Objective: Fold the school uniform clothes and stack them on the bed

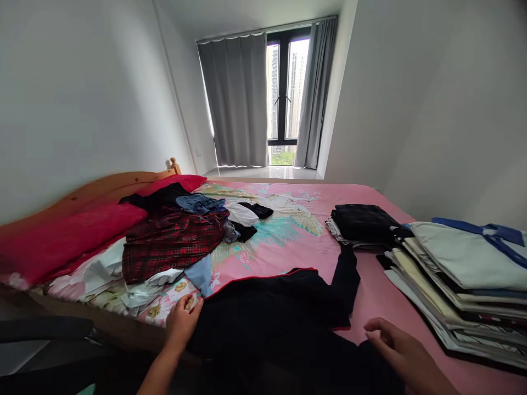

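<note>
A black long-sleeved top with red edging lies spread over the near part of the bed. One sleeve points away from me, toward the stacks on the right. My left hand is at the top's left edge, its fingers curled in against the cloth. Beside the top's lower right part hovers my right hand, with thumb and forefinger apart and nothing seen between them. The near end of the top fades into shadow at the bottom of the view.
A loose heap with a red plaid garment lies at the left, near red pillows and a wooden headboard. On the right are a folded black pile and a tall stack of folded clothes. A curtained window is beyond.
</note>
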Motion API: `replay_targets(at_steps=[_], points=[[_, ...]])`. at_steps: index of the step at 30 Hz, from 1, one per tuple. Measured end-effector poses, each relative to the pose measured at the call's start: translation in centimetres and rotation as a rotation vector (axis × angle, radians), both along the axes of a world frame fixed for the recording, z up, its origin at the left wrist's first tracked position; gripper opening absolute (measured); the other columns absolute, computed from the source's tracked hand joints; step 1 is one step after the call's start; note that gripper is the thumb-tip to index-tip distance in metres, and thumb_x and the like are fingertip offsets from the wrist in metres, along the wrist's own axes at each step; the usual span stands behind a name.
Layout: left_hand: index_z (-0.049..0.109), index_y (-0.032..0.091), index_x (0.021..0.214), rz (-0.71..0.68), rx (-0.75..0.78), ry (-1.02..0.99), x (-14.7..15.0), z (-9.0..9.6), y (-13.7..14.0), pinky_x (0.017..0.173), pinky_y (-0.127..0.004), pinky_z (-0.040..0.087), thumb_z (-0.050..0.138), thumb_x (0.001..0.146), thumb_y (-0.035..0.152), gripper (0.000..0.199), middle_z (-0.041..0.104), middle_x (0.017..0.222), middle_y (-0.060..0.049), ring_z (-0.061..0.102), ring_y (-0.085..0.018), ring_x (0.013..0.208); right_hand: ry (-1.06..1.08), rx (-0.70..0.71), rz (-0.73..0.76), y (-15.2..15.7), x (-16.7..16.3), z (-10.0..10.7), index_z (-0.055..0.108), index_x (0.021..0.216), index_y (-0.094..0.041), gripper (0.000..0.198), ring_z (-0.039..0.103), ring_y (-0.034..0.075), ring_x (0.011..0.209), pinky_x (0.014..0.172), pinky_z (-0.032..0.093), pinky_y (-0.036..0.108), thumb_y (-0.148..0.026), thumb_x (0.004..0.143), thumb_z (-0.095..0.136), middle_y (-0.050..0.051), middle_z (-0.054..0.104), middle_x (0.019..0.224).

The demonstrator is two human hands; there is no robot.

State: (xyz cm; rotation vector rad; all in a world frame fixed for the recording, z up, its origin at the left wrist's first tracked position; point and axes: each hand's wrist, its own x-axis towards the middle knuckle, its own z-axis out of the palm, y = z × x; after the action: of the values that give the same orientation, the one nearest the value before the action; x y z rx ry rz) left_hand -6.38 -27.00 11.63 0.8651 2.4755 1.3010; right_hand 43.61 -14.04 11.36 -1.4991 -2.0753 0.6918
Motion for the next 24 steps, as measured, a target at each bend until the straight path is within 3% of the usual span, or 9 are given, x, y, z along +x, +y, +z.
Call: replay_targets(at_steps=[2,5,8,10,13,16,19,21,24], points=[[0.059,0.018,0.093,0.012,0.069,0.082,1.9,0.9,-1.1,0.08,-0.032,0.047,0.058,0.066,0.052,0.043,0.066,0.094,-0.007,0.06,-0.025,0.091,-0.042,-0.034,0.074,-0.2,-3.1,0.0,0.058,0.103,-0.03,0.034,0.055,0.016,0.051,0.049,0.043,0.027,-0.052,0.082,0.042,-0.005,0.052,0.055],[0.058,0.021,0.075,-0.156,0.059,0.026,6.1,2.1,-2.5,0.061,-0.025,0.044,0.048,0.076,0.059,0.039,0.059,0.066,0.002,0.057,-0.017,0.065,-0.04,0.123,0.091,0.3,-6.8,0.4,0.047,0.123,-0.028,0.044,0.06,0.018,0.068,0.06,0.048,0.029,-0.046,0.084,0.043,-0.001,0.06,0.075],[0.053,0.022,0.066,-0.29,-0.023,0.034,9.6,2.3,-2.7,0.058,-0.023,0.04,0.042,0.08,0.059,0.042,0.054,0.06,0.003,0.053,-0.015,0.06,-0.036,0.385,0.104,1.8,-9.1,0.7,0.05,0.123,-0.027,0.045,0.057,0.025,0.098,0.083,0.047,0.04,-0.04,0.08,0.052,0.006,0.06,0.105],[0.053,0.022,0.072,-0.295,-0.075,0.099,10.5,2.0,-2.1,0.063,-0.025,0.041,0.04,0.082,0.059,0.041,0.058,0.067,0.002,0.056,-0.016,0.064,-0.026,0.44,0.146,2.7,-9.9,0.8,0.058,0.11,-0.026,0.033,0.054,0.027,0.105,0.091,0.042,0.045,-0.036,0.079,0.052,0.007,0.06,0.109],[0.054,0.022,0.076,-0.245,-0.288,0.085,10.0,1.2,-0.5,0.07,-0.033,0.043,0.028,0.082,0.063,0.049,0.063,0.071,-0.004,0.062,-0.023,0.071,0.063,0.288,0.227,3.1,-10.0,0.8,0.06,0.094,-0.025,0.021,0.059,0.022,0.092,0.087,0.045,0.04,-0.036,0.085,0.044,0.005,0.064,0.095],[0.056,0.021,0.065,-0.255,-0.525,-0.055,8.7,0.1,1.4,0.081,-0.047,0.042,0.021,0.076,0.074,0.065,0.067,0.073,-0.014,0.063,-0.035,0.086,0.179,0.08,0.215,1.9,-9.3,0.6,0.053,0.097,-0.025,0.025,0.059,0.018,0.073,0.069,0.049,0.03,-0.041,0.089,0.036,0.001,0.06,0.08],[0.053,0.019,0.056,-0.265,-0.571,-0.15,7.8,-1.1,2.8,0.086,-0.053,0.04,0.028,0.069,0.08,0.067,0.067,0.079,-0.024,0.06,-0.043,0.096,0.244,-0.024,0.152,0.4,-8.2,0.3,0.049,0.099,-0.026,0.026,0.054,0.016,0.061,0.059,0.047,0.027,-0.044,0.087,0.036,-0.003,0.053,0.069],[0.053,0.018,0.058,-0.282,-0.55,-0.213,7.6,-1.9,3.1,0.077,-0.05,0.046,0.038,0.07,0.074,0.059,0.067,0.071,-0.022,0.064,-0.04,0.085,0.289,-0.077,0.088,0.0,-7.2,0.3,0.049,0.1,-0.026,0.027,0.054,0.017,0.06,0.055,0.047,0.027,-0.046,0.086,0.037,-0.003,0.053,0.068],[0.054,0.017,0.071,-0.319,-0.495,-0.357,7.4,-2.7,2.3,0.056,-0.04,0.05,0.047,0.074,0.052,0.036,0.064,0.055,-0.01,0.065,-0.028,0.056,0.331,-0.067,-0.012,0.9,-5.4,0.6,0.054,0.095,-0.028,0.027,0.059,0.02,0.067,0.057,0.05,0.029,-0.047,0.081,0.041,0.0,0.06,0.074]])
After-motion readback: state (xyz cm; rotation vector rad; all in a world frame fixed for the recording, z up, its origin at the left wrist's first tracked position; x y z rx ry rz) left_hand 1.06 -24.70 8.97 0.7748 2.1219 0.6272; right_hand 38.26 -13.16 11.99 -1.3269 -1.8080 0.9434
